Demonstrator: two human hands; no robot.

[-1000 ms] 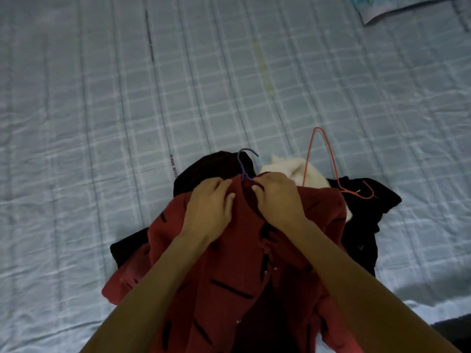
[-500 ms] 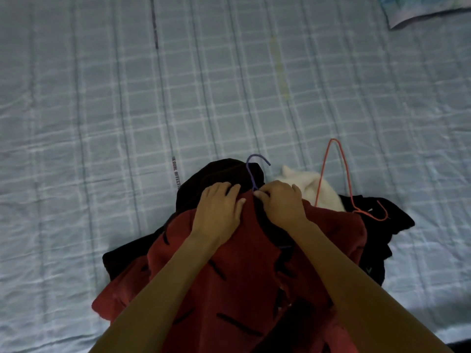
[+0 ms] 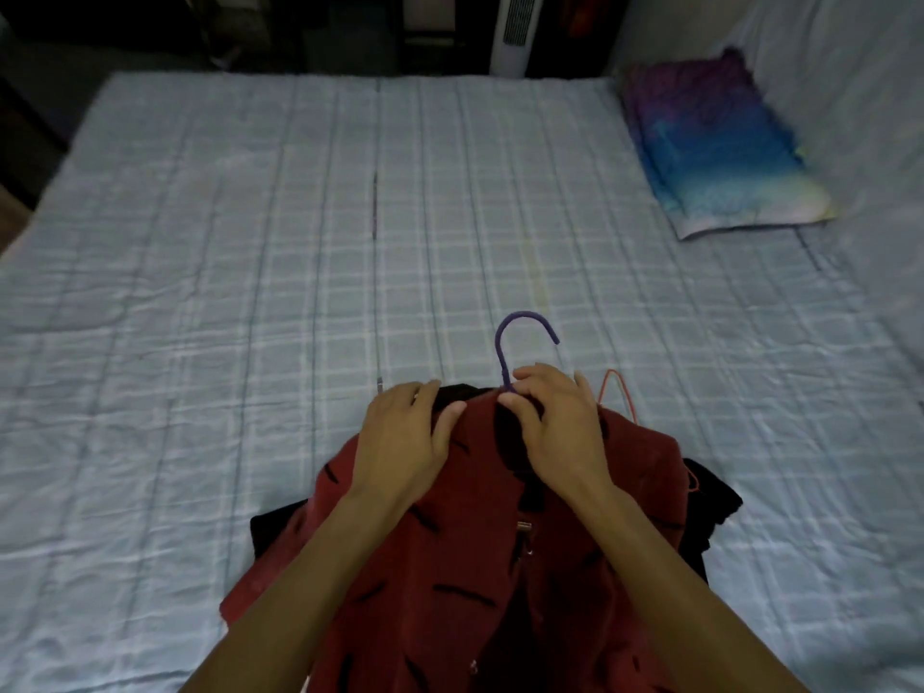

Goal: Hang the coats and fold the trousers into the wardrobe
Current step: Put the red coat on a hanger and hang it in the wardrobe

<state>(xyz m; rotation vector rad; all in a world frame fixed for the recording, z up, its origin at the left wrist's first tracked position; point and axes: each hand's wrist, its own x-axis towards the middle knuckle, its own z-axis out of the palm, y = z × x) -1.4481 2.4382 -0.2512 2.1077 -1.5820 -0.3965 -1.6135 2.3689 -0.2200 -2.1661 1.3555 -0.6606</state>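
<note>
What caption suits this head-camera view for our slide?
Left hand grips a red coat while right hand pinches its purple hanger over a checked bedspread.

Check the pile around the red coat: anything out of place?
Orange hanger lies half buried beside the red coat, its wire over a black garment. The purple hanger hook stands clear at the collar.

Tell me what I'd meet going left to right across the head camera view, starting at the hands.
Left hand gripping the red coat → right hand pinching the purple hanger at its neck → orange hanger → colourful pillow.
</note>
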